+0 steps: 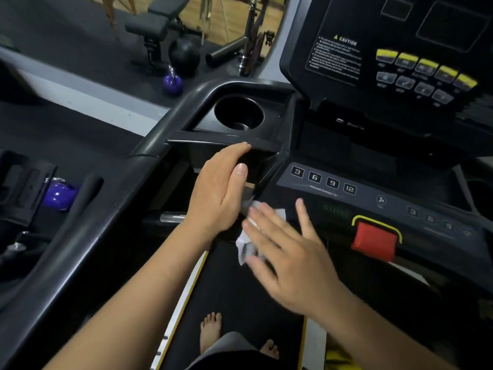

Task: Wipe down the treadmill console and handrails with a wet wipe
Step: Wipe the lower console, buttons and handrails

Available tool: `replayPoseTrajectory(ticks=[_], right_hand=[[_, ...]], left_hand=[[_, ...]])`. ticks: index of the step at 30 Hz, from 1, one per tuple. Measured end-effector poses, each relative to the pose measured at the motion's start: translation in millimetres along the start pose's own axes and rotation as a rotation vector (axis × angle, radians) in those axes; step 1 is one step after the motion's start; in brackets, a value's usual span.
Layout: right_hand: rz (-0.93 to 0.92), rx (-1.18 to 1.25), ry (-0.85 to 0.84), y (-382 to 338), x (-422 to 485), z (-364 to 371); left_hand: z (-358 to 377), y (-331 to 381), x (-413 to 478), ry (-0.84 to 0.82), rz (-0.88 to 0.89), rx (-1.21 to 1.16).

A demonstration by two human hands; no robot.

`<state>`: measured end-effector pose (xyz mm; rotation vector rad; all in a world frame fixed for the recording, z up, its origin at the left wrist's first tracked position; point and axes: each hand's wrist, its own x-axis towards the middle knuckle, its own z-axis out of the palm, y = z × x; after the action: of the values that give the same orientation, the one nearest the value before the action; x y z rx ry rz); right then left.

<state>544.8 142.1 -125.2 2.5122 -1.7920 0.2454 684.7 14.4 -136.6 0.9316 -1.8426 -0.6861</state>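
At the near left corner of the treadmill console [360, 192] lies the white wet wipe [244, 248], crumpled and blurred, with the right hand [290, 252] laid over it. That hand is released: its fingers are straight and spread, and they press on the wipe rather than curling round it. Just to the left, the left hand [217, 190] is also released and holds nothing, its fingers straight and together. Its fingertips reach the front edge of the tray that holds the round cup holder [238, 113]. On the console, a row of keys marked 3, 6, 9, 12 [322, 180] sits beyond the right hand, and a red stop button [373, 240] with a yellow surround lies to its right. Above rises the display panel [426, 68] with yellow keys and a caution label [336, 60]. The left handrail [112, 206] curves from the tray toward the near left. Below the arms, bare feet [210, 329] stand on the black belt [234, 289]. On the floor past the rail are a purple kettlebell [173, 82] and a black ball [184, 56].
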Motion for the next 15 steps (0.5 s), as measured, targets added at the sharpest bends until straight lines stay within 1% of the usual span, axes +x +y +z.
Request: replayPoseTrajectory(ticks=[2, 4, 6, 8, 10, 11, 12, 15], right_hand=[[0.109, -0.045, 0.021, 16, 10, -5], [0.199, -0.026, 0.039, 11, 15, -9], [0.154, 0.022, 0.027, -13, 9, -1], [0.033, 0.009, -0.008, -31, -1, 8], [-0.013, -0.030, -0.020, -21, -3, 8], [0.022, -0.049, -0.004, -9, -1, 7], [0.093, -0.059, 0.021, 3, 2, 3], [0.398, -0.030, 0.132, 26, 14, -8]], left_hand=[[0, 1, 0, -0.014, -0.002, 0.006], [0, 1, 0, -0.006, -0.004, 0.001], [0, 1, 0, 0.008, -0.004, -0.006], [0, 1, 0, 0.010, -0.004, -0.002], [1, 1, -1, -0.008, 0.005, 0.018], [1, 2, -1, -0.020, 0.013, 0.032], [1, 2, -2, -0.032, 0.017, 0.044], [1, 3, -3, -0.044, 0.005, 0.067]])
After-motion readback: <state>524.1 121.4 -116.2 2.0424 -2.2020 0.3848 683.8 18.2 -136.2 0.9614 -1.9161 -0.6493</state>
